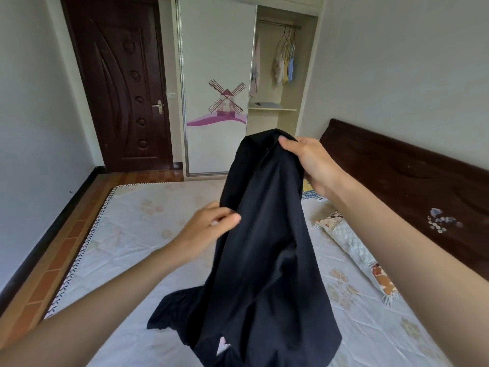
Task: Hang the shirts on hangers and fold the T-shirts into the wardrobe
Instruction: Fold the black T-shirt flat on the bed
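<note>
A black garment hangs over the bed, its lower end resting on the mattress. My right hand grips its top edge, held high. My left hand pinches the cloth at its left side, lower down. The wardrobe stands open at the far wall, with several light garments on hangers on its rail and a shelf below them. A small pink patch shows near the garment's bottom edge.
The bed's white patterned mattress fills the foreground. A pillow lies along the dark headboard on the right. A sliding door with a windmill picture covers the wardrobe's left half. A dark wooden door is at the back left.
</note>
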Motion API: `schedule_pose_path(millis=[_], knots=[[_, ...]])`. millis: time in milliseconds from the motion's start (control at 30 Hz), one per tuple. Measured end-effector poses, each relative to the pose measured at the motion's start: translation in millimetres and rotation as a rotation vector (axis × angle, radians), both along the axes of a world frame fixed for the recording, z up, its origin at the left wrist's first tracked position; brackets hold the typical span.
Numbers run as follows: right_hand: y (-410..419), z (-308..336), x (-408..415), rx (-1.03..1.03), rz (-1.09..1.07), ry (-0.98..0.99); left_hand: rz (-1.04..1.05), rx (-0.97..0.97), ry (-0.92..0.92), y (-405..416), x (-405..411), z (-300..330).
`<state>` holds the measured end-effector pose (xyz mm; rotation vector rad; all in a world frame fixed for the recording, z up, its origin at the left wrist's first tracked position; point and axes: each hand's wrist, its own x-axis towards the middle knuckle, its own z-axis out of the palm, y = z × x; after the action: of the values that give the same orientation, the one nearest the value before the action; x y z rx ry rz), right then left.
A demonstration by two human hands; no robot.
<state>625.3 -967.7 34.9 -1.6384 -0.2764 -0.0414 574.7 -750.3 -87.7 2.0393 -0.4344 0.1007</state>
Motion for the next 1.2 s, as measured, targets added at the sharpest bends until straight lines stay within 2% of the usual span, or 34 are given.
schedule_pose_path(millis=[67,133,200,367,433,533,633,700,767,833,933,967,1100,1200], knots=[[1.7,-3.9,0.4,-0.016,0.003,0.006,-0.038,0.042,-0.01,-10.4,4.2,-14.0],[0.4,-5.5,0.0,-0.019,-0.02,0.017,0.046,0.168,-0.101,-16.0,16.9,-30.2],[-5.9,-6.2,-0.1,-0.013,-0.063,0.027,0.111,0.199,-0.131,-18.3,26.4,-40.5],[-38.9,-15.9,1.4,-0.09,-0.191,0.086,0.302,0.018,-0.149,-10.1,40.8,-32.6],[-57.2,-23.6,2.6,-0.123,-0.255,0.122,0.314,-0.053,-0.178,-5.8,50.1,-14.1],[-80.2,-37.4,1.6,-0.152,-0.312,0.197,0.224,0.039,-0.276,-4.5,63.6,14.7],[-100.7,-59.1,3.7,-0.233,-0.344,0.352,0.097,0.168,-0.339,-10.3,70.6,36.4],[-107.1,-71.1,0.1,-0.41,-0.248,0.49,0.002,0.228,-0.337,-17.1,70.7,47.9],[-102.9,-79.2,-4.7,-0.664,-0.084,0.542,-0.078,0.323,-0.335,-21.7,72.2,55.6],[-83.6,-80.1,-8.4,-0.734,0.012,0.413,-0.167,0.432,-0.333,-24.9,72.7,59.9],[-36.8,-68.3,-11.6,-0.494,0.137,0.118,-0.231,0.512,-0.337,-25.0,73.0,64.1],[-22.2,-63.7,-11.3,-0.472,0.186,0.043,-0.235,0.514,-0.337,-23.5,71.8,66.0],[18.1,-60.7,-4.9,-0.562,0.364,-0.078,-0.228,0.567,-0.316,-6.4,68.4,72.1],[39.7,-71.4,5.4,-0.47,0.313,-0.177,-0.21,0.555,-0.297,16.9,65.9,67.2]])
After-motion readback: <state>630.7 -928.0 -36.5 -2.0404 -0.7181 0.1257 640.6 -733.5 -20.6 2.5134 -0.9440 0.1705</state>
